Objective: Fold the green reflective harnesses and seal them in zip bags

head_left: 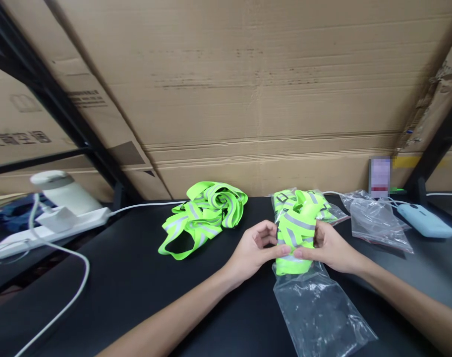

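At about 4 o'clock from the centre of my view, over the black table [129,277], the folded green strap bundle [295,225] is pinched from both sides, left hand [256,248] at its 9 o'clock edge, right hand [332,248] at its 3 o'clock. I'd press evenly so the folds lie flat, minding the clear bag [322,312] at 5 o'clock. The forearms slant in from 8 and 4 o'clock, thumbs nearly meeting in front, fingers curled.
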